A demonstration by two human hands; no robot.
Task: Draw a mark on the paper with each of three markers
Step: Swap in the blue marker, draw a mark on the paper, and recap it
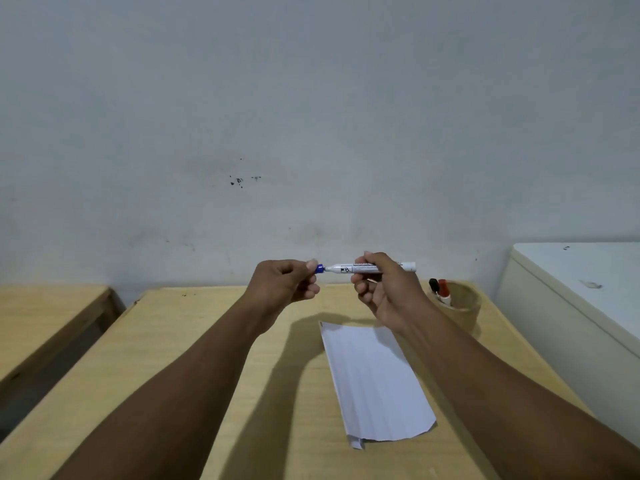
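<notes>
Marker [367, 268] first: I see it held level in the air above the far half of the table [194, 341], its long axis running straight left to right. Its blue end [319, 269] points left and its white butt end points right.

My right hand [384, 289] has a closed grip round the middle of the white barrel, fingers wrapped over it. My left hand [289, 282] pinches the blue end between thumb and fingertips; I cannot tell whether that blue part is a cap or the bare nib.

Below the hands the paper [372, 382] lies flat on the table, its long axis running away from me and leaning a little left at the far end. Its near edge sits well back from the table's near edge, with bare wood on the left and a narrower strip on the right.

At the far right corner stands a round cup [462, 303] holding a black marker [433, 285] and a red marker [444, 289], both upright, well apart from the paper. A white cabinet [571, 289] stands to the right of the table, and a second table [45, 317] stands off to the left across a gap.
</notes>
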